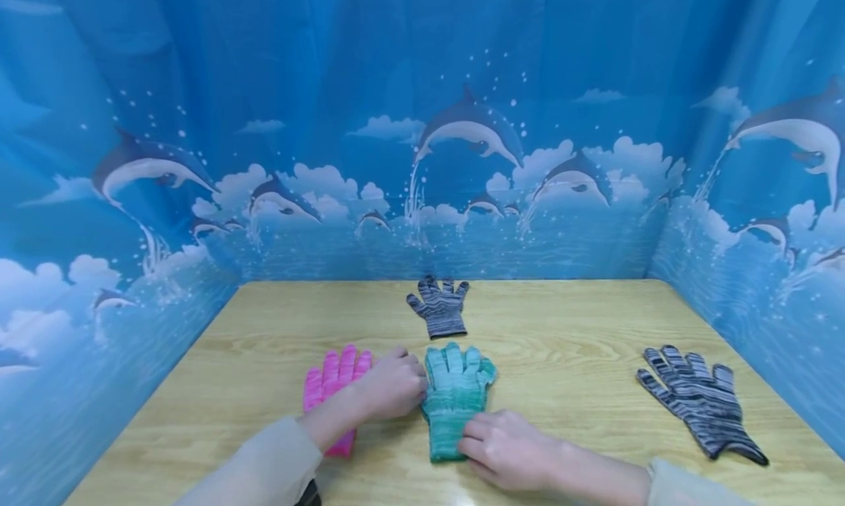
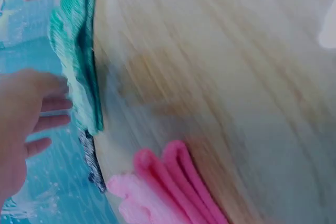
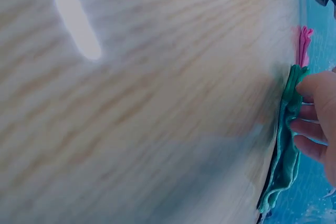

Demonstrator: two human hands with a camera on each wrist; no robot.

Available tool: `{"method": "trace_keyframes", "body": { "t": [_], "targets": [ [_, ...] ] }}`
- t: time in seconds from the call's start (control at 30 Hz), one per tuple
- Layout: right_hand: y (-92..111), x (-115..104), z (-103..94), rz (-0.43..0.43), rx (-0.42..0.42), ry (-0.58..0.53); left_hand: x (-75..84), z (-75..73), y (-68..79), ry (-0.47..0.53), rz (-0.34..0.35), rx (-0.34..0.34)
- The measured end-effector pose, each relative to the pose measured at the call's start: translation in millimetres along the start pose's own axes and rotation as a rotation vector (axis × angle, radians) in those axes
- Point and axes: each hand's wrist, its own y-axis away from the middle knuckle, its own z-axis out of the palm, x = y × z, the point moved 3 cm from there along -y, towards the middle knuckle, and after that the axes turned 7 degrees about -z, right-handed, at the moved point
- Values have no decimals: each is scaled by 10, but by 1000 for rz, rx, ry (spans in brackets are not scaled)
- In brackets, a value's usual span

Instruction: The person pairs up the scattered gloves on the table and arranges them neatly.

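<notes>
Head view from above, forward and down; wrist views low, close, sideways, green gloves (image 2: 77, 56) in both.

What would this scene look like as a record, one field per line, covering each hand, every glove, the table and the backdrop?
Green glove: between the hands; a second layer beneath is unclear
Left hand: at the green glove's left edge
Right hand: at the green glove's cuff
Pink glove: left, partly covered by the left forearm
Far striped glove: beyond the green one
Right striped glove: far right
Table: wood-grain
Backdrop: blue, dolphin print
</notes>
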Motion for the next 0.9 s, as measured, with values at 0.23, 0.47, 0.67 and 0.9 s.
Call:
{"method": "trace_keyframes", "body": {
  "t": [0.23, 0.47, 0.67, 0.9],
  "targets": [
    [53, 9, -11, -1, 3, 54, 292, -148, 38, 159, 225, 76],
    [116, 126, -56, 73, 117, 6, 492, -143, 68, 205, 304, 38],
    [199, 554, -41, 570, 94, -39, 555, -156, 41, 206, 300, 40],
    [260, 958, 91, 977, -81, -133, 615, -145, 29, 195, 342, 31]
  ]
}}
